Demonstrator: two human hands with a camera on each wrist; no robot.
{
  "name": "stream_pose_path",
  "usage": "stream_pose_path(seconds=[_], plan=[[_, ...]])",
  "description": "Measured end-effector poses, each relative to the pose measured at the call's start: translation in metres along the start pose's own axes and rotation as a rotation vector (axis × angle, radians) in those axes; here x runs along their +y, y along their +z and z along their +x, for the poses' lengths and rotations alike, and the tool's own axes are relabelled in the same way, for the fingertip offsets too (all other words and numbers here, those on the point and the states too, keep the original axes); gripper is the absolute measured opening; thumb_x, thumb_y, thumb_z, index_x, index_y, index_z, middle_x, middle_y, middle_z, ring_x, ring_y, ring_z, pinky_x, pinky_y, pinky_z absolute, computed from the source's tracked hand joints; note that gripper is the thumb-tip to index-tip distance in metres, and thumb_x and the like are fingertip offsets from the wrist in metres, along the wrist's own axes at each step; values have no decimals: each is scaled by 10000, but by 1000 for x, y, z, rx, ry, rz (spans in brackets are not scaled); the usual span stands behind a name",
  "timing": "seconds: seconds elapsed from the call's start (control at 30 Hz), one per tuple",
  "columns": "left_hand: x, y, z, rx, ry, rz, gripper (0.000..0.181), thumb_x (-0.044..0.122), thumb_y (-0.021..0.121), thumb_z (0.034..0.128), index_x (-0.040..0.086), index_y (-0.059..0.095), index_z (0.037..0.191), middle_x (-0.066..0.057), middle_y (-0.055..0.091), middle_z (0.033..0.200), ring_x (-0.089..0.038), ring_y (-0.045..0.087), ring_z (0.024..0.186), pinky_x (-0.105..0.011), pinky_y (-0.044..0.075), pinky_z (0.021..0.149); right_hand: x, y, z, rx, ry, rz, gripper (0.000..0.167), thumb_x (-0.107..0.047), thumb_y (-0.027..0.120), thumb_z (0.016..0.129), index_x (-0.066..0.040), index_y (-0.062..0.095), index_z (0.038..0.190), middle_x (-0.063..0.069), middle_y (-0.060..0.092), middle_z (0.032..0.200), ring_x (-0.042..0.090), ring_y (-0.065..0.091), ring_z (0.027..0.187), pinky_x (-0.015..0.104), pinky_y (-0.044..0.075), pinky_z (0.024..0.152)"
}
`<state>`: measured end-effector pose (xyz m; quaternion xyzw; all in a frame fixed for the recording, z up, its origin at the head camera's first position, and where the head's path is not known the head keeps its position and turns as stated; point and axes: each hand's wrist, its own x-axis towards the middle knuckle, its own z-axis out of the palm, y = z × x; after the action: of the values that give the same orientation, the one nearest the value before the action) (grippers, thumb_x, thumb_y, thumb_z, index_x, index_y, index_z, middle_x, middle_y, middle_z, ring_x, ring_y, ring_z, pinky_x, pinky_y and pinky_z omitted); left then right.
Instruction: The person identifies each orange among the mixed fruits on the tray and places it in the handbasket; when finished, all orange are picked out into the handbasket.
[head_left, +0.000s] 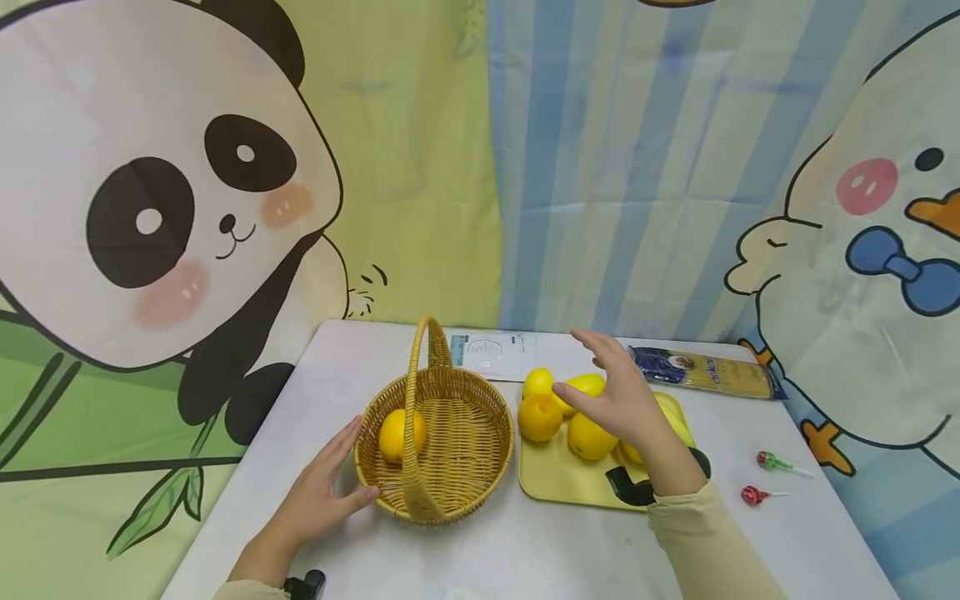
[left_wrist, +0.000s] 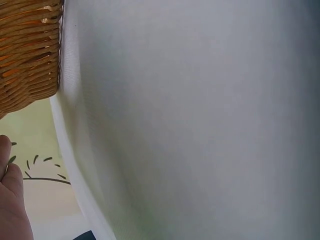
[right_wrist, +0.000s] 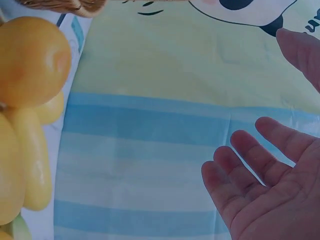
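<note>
A round wicker basket (head_left: 468, 454) with a tall handle stands on the table, holding one orange (head_left: 392, 435) at its left side. Beside its left rim is my left hand (head_left: 318, 496), fingers and thumb spread; whether they touch the weave I cannot tell. My right hand (head_left: 622, 400) hovers above the yellow tray (head_left: 558, 487), its fingers apart and nothing held. On that tray lie oranges (head_left: 540, 418), a lemon (head_left: 537, 381) and a long yellow fruit (head_left: 587, 387). The hand and forearm partly hide other yellow fruit (head_left: 677, 422).
Behind the tray lies a pasta packet (head_left: 708, 372). A flat white-and-blue packet (head_left: 491, 354) is behind the basket. Two wrapped lollipops, one green (head_left: 771, 461) and one red (head_left: 753, 495), lie at the right. Printed curtains (head_left: 420, 167) hang along the table's back edge.
</note>
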<state>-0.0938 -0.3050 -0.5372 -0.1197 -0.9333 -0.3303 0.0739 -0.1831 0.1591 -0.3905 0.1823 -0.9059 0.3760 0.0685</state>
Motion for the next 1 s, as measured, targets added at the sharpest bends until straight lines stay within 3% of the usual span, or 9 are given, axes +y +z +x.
stream_pose_path(seconds=[0.23, 0.47, 0.73, 1.0], plan=[[2, -3, 1, 6, 13, -4, 1068, 423, 891, 809, 197, 294, 1665, -20, 285, 1740, -441, 373, 1532, -718, 373, 1174, 16, -1, -10, 5, 38, -22, 836, -427, 806, 915, -227, 393, 1613, 129, 395, 1642, 385, 464, 1435, 633, 470, 1147], [2, -2, 0, 6, 8, -9, 1067, 426, 889, 808, 196, 296, 1664, -77, 306, 1730, -446, 373, 1529, -727, 371, 1168, 31, 1, -18, 7, 40, -41, 816, -440, 800, 916, -189, 422, 1595, 131, 454, 1599, 397, 477, 1419, 639, 489, 1124], [0, 1, -1, 0, -5, -16, 1070, 433, 887, 811, 218, 284, 1668, -62, 298, 1735, -433, 359, 1543, -726, 365, 1174, 48, 9, -31, -8, 76, -89, 786, -454, 792, 918, -169, 458, 1569, 146, 475, 1580, 408, 507, 1392, 642, 508, 1092], [0, 0, 0, -11, -19, -14, 1071, 443, 882, 814, 228, 276, 1671, -41, 279, 1743, -446, 354, 1543, -740, 360, 1169, 62, 16, -40, -40, 100, -110, 788, -477, 793, 909, -150, 475, 1552, 158, 484, 1575, 414, 456, 1447, 678, 417, 1168]])
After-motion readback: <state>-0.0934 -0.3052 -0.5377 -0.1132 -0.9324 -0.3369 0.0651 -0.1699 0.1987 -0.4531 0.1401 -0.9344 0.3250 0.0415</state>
